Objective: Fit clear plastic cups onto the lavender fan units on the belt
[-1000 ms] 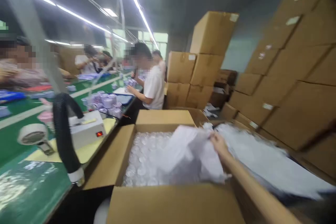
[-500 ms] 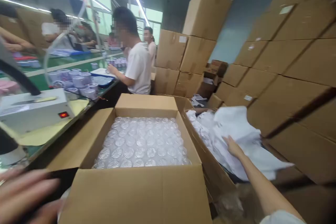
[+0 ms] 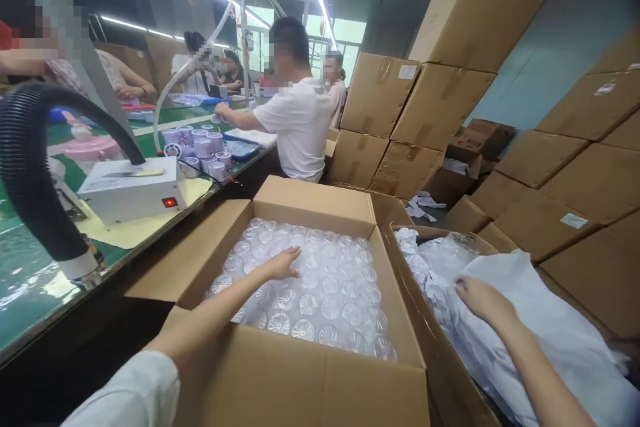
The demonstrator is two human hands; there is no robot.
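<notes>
An open cardboard box (image 3: 320, 380) stands before me, filled with rows of round items in clear plastic wrap (image 3: 330, 285). My left hand (image 3: 284, 263) reaches over these items near the middle, fingers extended and holding nothing. It looks to be on or just above their tops; the exact contact is hard to judge. To the right, a second cardboard box (image 3: 425, 340) holds white sheets and crumpled paper. My right hand (image 3: 483, 297) is there, its fingers curled on a large white paper sheet (image 3: 545, 307). The fingertips are partly blurred.
A green workbench (image 3: 30, 307) on the left carries a white device with a black hose (image 3: 130, 190) and several lilac cylinders (image 3: 205, 147). A co-worker in a white shirt (image 3: 303, 127) is at the bench. Stacked cartons (image 3: 370, 100) rise behind and at right.
My left hand has come from the lower left to over the wrapped items. My right hand stays at the white paper, which has shifted toward the lower right. The view has turned left.
</notes>
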